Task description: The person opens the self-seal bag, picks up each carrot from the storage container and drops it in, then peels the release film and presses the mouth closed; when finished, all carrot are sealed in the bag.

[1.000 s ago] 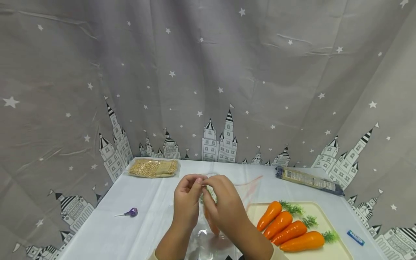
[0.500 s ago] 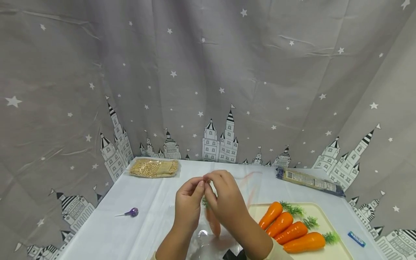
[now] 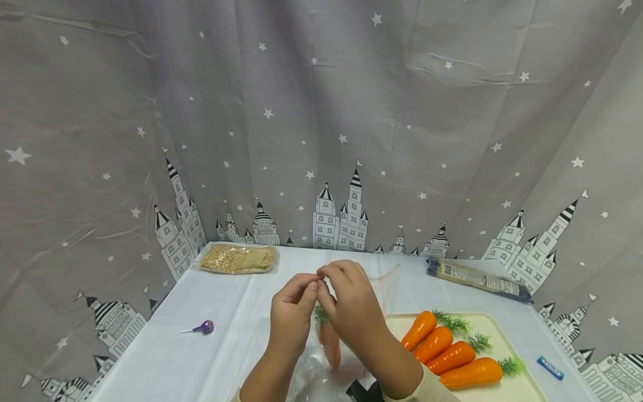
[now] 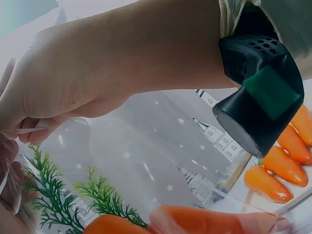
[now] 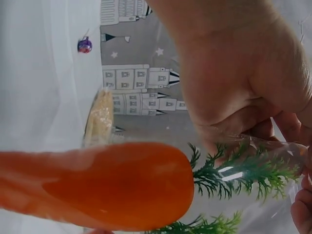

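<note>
Both hands meet fingertip to fingertip over the middle of the table. The left hand (image 3: 291,315) and the right hand (image 3: 351,304) pinch the upper part of a clear plastic bag (image 3: 308,371), whose edge is partly hidden by the fingers. Inside the bag hangs an orange toy carrot (image 3: 329,343), its green top up near the hands. Two carrots in the bag show in the left wrist view, one carrot (image 4: 195,219) lying across the bottom edge. The right wrist view has a bagged carrot (image 5: 122,187) close up, with a second green top (image 5: 209,224) beneath it.
At right, several toy carrots (image 3: 454,357) lie on a cream tray (image 3: 522,385). A blue packet (image 3: 550,368) sits beyond it. Further back are a long package (image 3: 479,279) and a bag of yellow kernels (image 3: 238,260). A purple lollipop (image 3: 205,328) lies at left.
My hands have risen slightly and their fingertips have drawn closer together on the bag. More of the bagged carrot shows between the forearms. Objects on the table stay put.
</note>
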Demonstrator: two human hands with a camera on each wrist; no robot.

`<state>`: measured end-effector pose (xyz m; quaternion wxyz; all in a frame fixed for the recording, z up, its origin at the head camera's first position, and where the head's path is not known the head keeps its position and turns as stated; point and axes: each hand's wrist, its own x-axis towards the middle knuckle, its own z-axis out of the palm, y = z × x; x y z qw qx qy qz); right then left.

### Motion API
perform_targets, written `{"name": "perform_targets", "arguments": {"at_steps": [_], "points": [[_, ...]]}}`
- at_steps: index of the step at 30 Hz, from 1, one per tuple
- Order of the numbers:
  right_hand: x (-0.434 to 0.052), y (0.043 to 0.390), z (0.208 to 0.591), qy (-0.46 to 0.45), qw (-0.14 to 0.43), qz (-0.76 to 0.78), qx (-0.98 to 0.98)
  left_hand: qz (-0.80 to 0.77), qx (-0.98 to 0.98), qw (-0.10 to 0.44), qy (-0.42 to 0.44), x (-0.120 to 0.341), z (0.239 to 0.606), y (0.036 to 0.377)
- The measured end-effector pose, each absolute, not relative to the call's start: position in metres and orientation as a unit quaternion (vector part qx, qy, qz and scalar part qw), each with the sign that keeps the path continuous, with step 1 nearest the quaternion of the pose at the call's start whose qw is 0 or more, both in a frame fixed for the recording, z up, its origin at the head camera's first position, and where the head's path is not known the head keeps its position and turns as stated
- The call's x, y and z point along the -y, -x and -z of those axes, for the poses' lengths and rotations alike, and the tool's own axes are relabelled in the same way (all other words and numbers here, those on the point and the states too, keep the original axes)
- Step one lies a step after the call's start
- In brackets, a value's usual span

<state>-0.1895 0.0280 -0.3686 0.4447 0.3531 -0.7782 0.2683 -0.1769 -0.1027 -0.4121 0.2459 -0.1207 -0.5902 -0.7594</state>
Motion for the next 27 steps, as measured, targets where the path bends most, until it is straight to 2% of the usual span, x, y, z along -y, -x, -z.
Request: {"name": "perform_targets", "arguments": {"at_steps": [16, 27], "points": [[-0.0313, 0.1901, 0.3643, -0.346, 0.480, -0.234, 0.771, 0.723, 0.623, 0.273, 0.125, 0.1026, 0.4092, 0.1789], [-0.0338, 0.1888, 0.3667, -0.338, 0.480, -0.234, 0.775, 0.708, 0.641, 0.274, 0.116, 0.1005, 0.4090, 0.1761]]}}
